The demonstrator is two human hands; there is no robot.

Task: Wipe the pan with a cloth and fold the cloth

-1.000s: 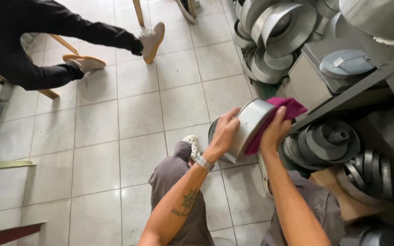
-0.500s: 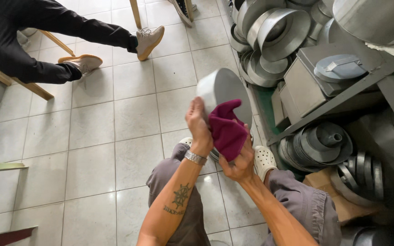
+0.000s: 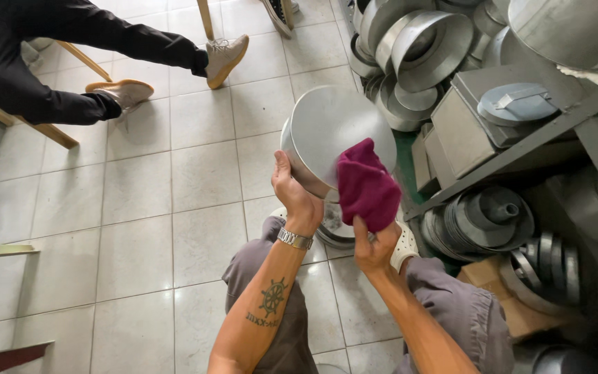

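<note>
My left hand [image 3: 292, 190] grips the lower rim of a round grey metal pan [image 3: 330, 135], held up in front of me with its flat bottom facing the camera. My right hand [image 3: 375, 246] holds a magenta cloth [image 3: 367, 185] pressed against the pan's lower right edge. A metal watch sits on my left wrist and a tattoo marks the forearm. My knees in grey trousers are below the hands.
Another person's legs in black trousers [image 3: 70, 41] and beige shoes stretch across the tiled floor [image 3: 140, 208] at upper left. Stacked metal pans and rings [image 3: 423, 48] fill shelves [image 3: 520, 145] on the right. More round pans [image 3: 482, 221] lie low right, one [image 3: 330, 225] under my hands.
The pan came up from low by the shelf, turned flat side toward me and moved left. The cloth shifted from behind it onto its lower right edge.
</note>
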